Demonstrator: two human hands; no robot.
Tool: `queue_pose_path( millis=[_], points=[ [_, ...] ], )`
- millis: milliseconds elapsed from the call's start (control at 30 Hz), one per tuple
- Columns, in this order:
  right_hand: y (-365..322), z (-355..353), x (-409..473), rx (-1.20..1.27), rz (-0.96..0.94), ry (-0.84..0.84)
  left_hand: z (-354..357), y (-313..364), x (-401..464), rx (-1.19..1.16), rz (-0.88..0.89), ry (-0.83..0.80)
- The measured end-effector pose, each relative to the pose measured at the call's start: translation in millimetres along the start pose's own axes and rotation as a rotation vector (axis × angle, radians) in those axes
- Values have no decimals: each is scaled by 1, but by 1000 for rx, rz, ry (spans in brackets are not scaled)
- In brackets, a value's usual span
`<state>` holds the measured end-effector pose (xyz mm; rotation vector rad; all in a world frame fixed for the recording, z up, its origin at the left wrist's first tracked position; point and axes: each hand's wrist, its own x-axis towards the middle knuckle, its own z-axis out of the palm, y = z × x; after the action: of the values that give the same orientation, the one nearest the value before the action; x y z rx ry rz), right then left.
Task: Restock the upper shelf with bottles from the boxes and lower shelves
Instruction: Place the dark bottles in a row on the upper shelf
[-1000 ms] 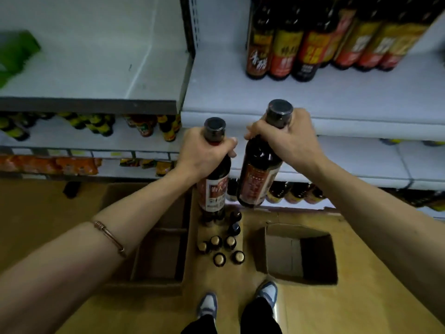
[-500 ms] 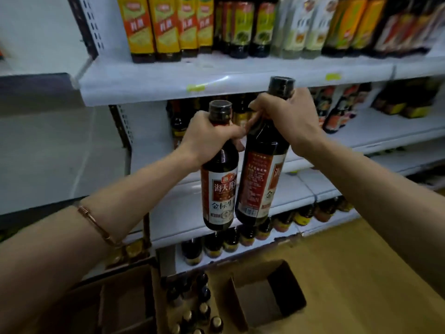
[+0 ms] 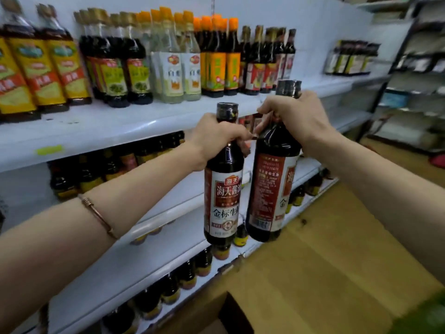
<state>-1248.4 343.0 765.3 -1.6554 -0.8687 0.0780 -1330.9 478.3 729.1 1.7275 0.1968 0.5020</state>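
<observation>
I hold two dark soy sauce bottles by their necks, side by side in front of the shelving. My left hand grips the left bottle, whose red and white label faces me. My right hand grips the right bottle, slightly higher and turned so its back label shows. Both hang just below the front edge of the white upper shelf, which carries rows of sauce and vinegar bottles. A bare stretch of that shelf lies behind my right hand.
Lower white shelves hold more small dark bottles. An open cardboard box stands on the wooden floor at the bottom. Another group of bottles sits farther right on the upper shelf; a second rack stands at far right.
Both hands have lifted the two bottles from above the floor boxes up to the upper shelf's height. My view has swung up and right, bringing the stocked upper shelf into sight.
</observation>
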Motion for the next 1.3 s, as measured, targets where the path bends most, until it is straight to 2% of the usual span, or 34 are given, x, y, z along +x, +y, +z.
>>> queue_pose_path(
  millis=[167,400,667,1067,1300],
  points=[
    [23,-97,31,-64,29,49,89,11,65,41,22,-109],
    [70,-213,79,-122,46,120,197,22,154,-4,92,-131],
    [134,-292,171,-117,48,139,264,10,275,0,67,-138],
    [221,-394,345,-115,19,244,347,5,496,35,135,-186],
    [274,-449,459,-91,-12,201,386,-5,614,10,116,-132]
  ],
)
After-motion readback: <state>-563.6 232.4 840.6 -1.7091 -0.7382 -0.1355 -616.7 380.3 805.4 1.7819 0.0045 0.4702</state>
